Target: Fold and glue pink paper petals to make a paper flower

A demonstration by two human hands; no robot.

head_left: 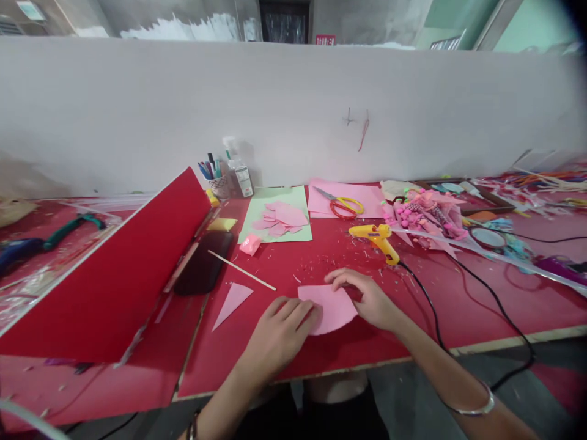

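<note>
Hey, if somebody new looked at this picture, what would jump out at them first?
Probably the big red panel slanting up on the left side of the table. Next might come the bright yellow glue gun lying right of centre, with the heap of pink pieces just beyond it to the right. Front and centre, the left hand and right hand are on a pink paper piece.

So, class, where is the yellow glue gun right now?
In the head view, the yellow glue gun lies right of centre on the red table, beyond the right hand, with the scissors farther back.
</note>
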